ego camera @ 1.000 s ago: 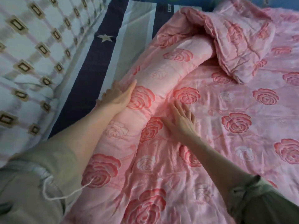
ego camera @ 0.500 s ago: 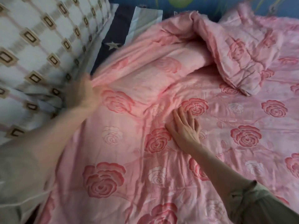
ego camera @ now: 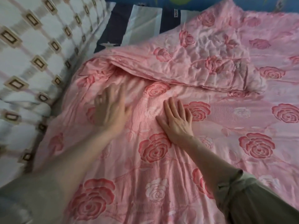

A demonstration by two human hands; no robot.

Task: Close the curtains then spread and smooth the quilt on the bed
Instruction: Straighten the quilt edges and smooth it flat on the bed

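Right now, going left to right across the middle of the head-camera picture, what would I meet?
Patterned pillow → left hand → right hand → flat stretch of the rose quilt.

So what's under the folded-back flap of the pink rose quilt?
The folded-back flap lies on more of the same pink rose-patterned quilt. Whatever is beneath its fold is covered. Both hands, left and right, rest flat nearer the camera.

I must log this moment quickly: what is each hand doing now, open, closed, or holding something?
Left hand: open, fingers spread, blurred, on or just over the quilt, holding nothing.
Right hand: open, flat on the quilt, holding nothing.
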